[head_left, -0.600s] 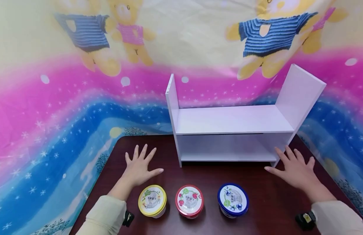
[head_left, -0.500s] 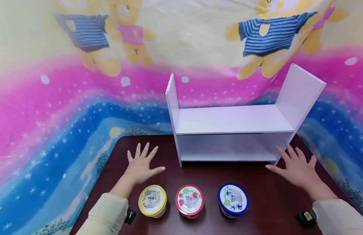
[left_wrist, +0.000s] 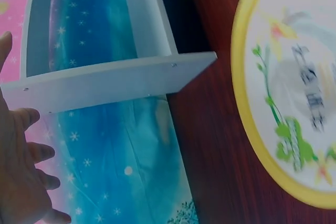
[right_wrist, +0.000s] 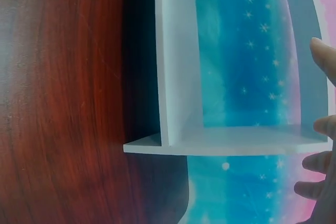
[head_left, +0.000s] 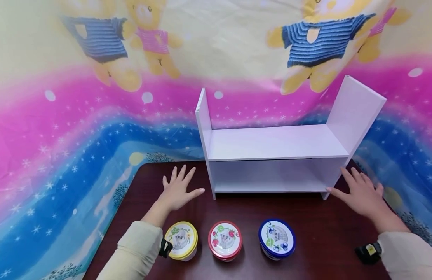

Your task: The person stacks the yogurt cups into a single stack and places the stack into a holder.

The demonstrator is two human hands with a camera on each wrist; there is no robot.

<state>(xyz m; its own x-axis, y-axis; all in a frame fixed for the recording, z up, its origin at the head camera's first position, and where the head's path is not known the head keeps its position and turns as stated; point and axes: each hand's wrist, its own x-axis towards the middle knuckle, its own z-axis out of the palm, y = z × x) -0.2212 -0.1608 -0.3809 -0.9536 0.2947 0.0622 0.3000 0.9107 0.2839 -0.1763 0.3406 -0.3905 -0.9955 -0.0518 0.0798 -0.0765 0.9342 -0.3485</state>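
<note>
Both the left hand [head_left: 176,192] and the right hand [head_left: 363,196] are spread wide, holding nothing, near the white shelf [head_left: 275,144] on the bench [head_left: 317,237]. It looks stiff and a bit heavy, maybe slippery, so it's best held low by its two side boards [head_left: 356,111].

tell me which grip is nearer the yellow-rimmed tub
Left: the left grip is just beyond the yellow-rimmed tub; the right grip is far to its right, by the white shelf.
</note>
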